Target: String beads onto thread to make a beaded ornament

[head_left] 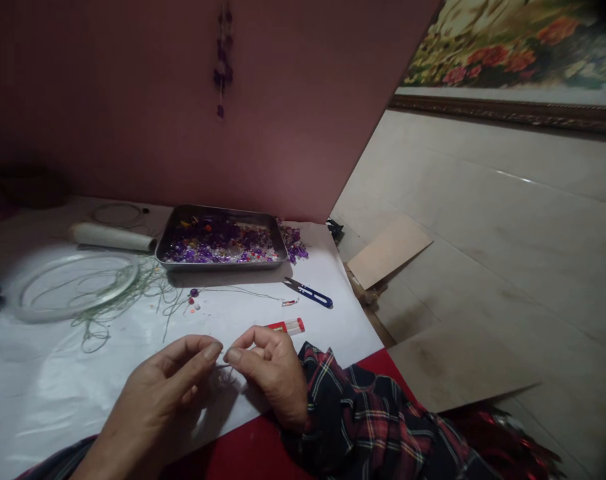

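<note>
My left hand (pixel 167 383) is closed, thumb pinched against the fingers. Facing it, my right hand (pixel 267 370) pinches too, and the fingertips almost meet. A thin thread (pixel 225 365) seems to run between both pinches, though it is very faint. Below the fingertips a small clear, shiny bit (pixel 225 379) shows, too blurred to name. Just behind my right hand lies a red case with a clear end (pixel 295 325), partly covered by the fingers. Farther back are blue thread snips (pixel 313 293) and a small silvery-red piece (pixel 289 303) beside a loose thread.
A metal tray (pixel 223 267) of purple and clear beads stands at the back, with more beads (pixel 297 247) spilled beside it. Leftward lie tangled green thread (pixel 133 293), a clear ring-shaped coil (pixel 20 300) and a pale cone (pixel 113 237). A purple bead string (pixel 223 60) hangs behind.
</note>
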Demonstrator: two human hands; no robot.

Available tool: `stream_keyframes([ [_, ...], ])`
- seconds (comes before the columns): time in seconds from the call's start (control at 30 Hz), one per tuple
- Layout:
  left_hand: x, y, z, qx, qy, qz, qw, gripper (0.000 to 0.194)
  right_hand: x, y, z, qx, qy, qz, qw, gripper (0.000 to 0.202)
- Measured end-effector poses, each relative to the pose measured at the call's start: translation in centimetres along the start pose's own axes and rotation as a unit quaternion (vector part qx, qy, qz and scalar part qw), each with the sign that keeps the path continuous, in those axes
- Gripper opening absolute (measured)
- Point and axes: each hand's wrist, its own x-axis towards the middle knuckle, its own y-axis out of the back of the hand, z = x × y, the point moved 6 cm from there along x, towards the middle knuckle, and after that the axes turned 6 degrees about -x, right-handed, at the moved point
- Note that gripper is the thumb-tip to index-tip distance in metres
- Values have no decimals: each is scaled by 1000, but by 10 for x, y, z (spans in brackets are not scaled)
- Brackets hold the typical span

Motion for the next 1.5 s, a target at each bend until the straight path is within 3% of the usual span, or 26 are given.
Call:
stream_keyframes([
  [0.37, -3, -3, 1, -56, 20, 1, 998, 26, 0, 1, 2, 12, 7, 16, 1000, 22],
  [0.5, -5, -5, 3, -78, 14, 14, 997, 34, 0, 2, 0, 13, 13, 23, 1000, 22],
  [0.83, 2, 4, -1, 29, -5, 4, 1000, 33, 2, 3, 2, -23, 25, 11, 999, 24],
  [0.9, 1, 6, 1, 34, -11, 12, 999, 33, 3, 8, -6, -112, 78, 37, 990, 23],
  [1.0, -3, 7, 6, 58, -23, 38, 997, 36, -5, 17, -36, -282, 248, 139, 916, 23],
  [1.07, -7, 6, 8, 81, -27, 51, 995, 37, -12, 18, -48, -298, 309, 165, 888, 21],
  [1.13, -11, 3, 10, 102, -38, 53, 993, 36, -11, 15, -45, -255, 275, 119, 919, 20],
  [1.23, -13, -1, 12, 111, -53, 28, 992, 34, -4, 3, -21, -153, 118, -7, 981, 22],
  [1.3, -11, 0, 10, 98, -44, 19, 994, 36, -3, -1, -10, -109, 62, -39, 991, 21],
  [1.5, -6, 4, 5, 79, -14, 28, 996, 38, -6, 6, -14, -180, 120, 57, 975, 10],
])
